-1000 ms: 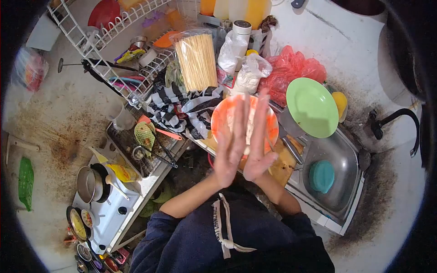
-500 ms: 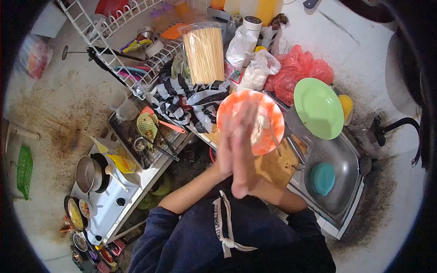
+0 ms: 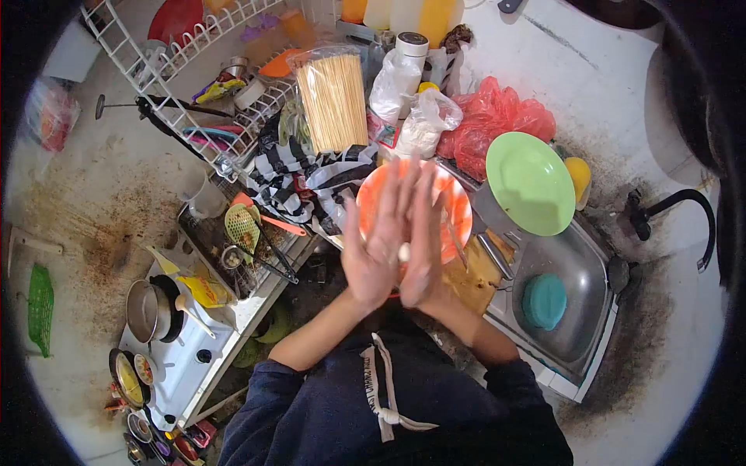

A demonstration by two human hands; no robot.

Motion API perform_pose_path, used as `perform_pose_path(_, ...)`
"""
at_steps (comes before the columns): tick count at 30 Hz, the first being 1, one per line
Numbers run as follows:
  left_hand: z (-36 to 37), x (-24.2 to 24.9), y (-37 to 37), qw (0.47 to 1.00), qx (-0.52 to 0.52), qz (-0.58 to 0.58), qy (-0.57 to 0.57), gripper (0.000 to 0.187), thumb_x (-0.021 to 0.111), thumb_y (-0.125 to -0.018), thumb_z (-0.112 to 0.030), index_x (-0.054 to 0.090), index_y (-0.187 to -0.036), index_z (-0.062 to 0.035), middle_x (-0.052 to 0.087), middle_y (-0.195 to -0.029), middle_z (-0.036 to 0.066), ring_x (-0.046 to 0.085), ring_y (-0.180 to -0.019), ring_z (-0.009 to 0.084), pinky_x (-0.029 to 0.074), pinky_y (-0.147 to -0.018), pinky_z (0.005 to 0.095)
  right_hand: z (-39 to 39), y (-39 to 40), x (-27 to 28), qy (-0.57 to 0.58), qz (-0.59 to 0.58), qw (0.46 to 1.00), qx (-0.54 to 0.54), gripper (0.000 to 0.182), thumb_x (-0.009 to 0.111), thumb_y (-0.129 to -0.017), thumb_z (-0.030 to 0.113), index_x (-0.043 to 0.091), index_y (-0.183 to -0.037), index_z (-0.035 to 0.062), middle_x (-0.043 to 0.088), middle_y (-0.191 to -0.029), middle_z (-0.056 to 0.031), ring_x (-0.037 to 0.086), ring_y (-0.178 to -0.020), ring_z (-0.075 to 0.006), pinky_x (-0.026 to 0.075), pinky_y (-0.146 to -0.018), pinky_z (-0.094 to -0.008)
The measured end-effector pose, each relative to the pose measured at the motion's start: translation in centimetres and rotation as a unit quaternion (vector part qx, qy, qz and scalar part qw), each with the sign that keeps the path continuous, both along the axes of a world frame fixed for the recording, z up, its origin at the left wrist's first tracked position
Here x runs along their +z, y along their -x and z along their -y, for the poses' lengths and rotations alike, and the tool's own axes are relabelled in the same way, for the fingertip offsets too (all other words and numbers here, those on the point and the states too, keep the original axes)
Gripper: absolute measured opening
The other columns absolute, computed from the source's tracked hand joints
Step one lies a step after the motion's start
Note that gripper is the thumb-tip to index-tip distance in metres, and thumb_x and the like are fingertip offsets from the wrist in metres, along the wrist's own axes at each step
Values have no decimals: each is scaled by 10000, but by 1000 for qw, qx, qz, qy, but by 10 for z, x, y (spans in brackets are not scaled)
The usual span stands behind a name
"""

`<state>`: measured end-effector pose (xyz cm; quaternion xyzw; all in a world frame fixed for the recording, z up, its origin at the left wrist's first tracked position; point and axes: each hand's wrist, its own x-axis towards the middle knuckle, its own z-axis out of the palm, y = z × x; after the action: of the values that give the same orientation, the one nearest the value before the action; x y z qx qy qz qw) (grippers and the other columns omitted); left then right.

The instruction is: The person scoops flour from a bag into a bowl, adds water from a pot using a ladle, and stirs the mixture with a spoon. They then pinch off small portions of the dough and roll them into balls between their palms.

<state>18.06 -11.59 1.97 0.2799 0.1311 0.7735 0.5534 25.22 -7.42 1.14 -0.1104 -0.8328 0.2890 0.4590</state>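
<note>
My left hand point(image 3: 373, 260) and my right hand point(image 3: 422, 252) are raised in front of my body, palms turned toward each other and fingers stretched out. Between the palms shows a small white dough ball point(image 3: 404, 252), pressed from both sides; the fingers are blurred by motion. Behind the hands, partly covered by them, is an orange and white plate point(image 3: 458, 203). A utensil handle point(image 3: 457, 245) leans at its right rim. The plate's contents are mostly hidden.
On the right are a green plate point(image 3: 531, 184) and a sink point(image 3: 579, 272) holding a teal bowl point(image 3: 545, 301). A packet of skewers point(image 3: 332, 101), red plastic bags point(image 3: 493, 124) and a dish rack point(image 3: 163, 85) stand behind. A stove point(image 3: 186, 342) with pans is at left.
My palms have parted slightly at the fingers, and the dough ball now shows between them. The view has shifted a little.
</note>
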Motion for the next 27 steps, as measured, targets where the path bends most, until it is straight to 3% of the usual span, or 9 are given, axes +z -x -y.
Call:
perform_pose_path(4,5,-21,-21,980,5,-154,129,578,158,-912,-397,93,-1354,-30,97,-1419,104,114,-1306,226,79,-1056,356,20,26,-18,24,0,959,-281,534,270,-902,274,111,-1353,37,65,-1397,-217,32,-1301,-345,38,-1040,-447)
perform_pose_path(5,-1,-24,-18,980,3,-154,128,578,158,-912,-397,93,-1354,-30,97,-1419,104,114,-1306,226,79,-1056,356,28,21,-10,162,27,956,-242,498,244,-903,213,117,-1353,42,80,-1400,-201,35,-1300,-349,49,-1038,-452)
perform_pose_path(6,-11,-25,-12,994,21,-90,61,556,180,-913,-374,127,-1350,-34,107,-1419,96,128,-1302,226,87,-1055,343,25,33,-10,51,48,957,-282,541,265,-895,299,128,-1356,51,87,-1403,-188,47,-1300,-350,34,-1039,-449)
perform_pose_path(8,-17,-13,-10,999,34,-27,-7,535,202,-913,-351,162,-1345,-37,118,-1418,88,142,-1298,226,95,-1055,329,17,-3,-19,-144,-73,981,109,619,332,-851,369,167,-1348,40,114,-1393,-210,86,-1296,-354,44,-1033,-469)
perform_pose_path(12,-13,-1,-31,983,-61,-130,114,524,254,-915,-332,199,-1330,-18,222,-1385,106,226,-1272,206,157,-1046,330,-20,-29,-6,-62,55,988,-133,707,351,-811,460,191,-1340,20,145,-1385,-221,126,-1290,-358,66,-1029,-476)
perform_pose_path(14,-29,-13,-47,974,-149,-129,114,554,239,-910,-379,202,-1330,-19,228,-1381,114,203,-1280,213,145,-1049,332,-31,-38,22,-27,-41,983,-179,748,130,-833,551,135,-1346,8,92,-1388,-240,68,-1295,-368,19,-1028,-469)
perform_pose_path(16,-59,-14,-59,980,-177,-82,41,589,227,-902,-416,179,-1335,-20,221,-1383,120,198,-1281,217,135,-1050,336,-21,-45,28,-5,9,976,-217,765,98,-829,561,177,-1333,-9,114,-1377,-258,80,-1291,-378,15,-1025,-475)
perform_pose_path(18,-88,-2,-61,978,-204,-33,-30,624,215,-895,-453,156,-1341,-20,215,-1385,125,194,-1282,222,125,-1051,340,-33,-56,18,-126,86,982,-111,748,81,-841,544,217,-1321,-14,123,-1372,-264,66,-1291,-381,6,-1029,-455)
perform_pose_path(27,-204,13,-107,954,-160,-231,107,824,240,-834,-580,35,-1329,46,96,-1404,181,120,-1301,260,37,-1052,355,-170,-143,17,-43,162,924,-343,507,116,-920,311,155,-1347,40,183,-1396,-128,140,-1299,-271,41,-1040,-455)
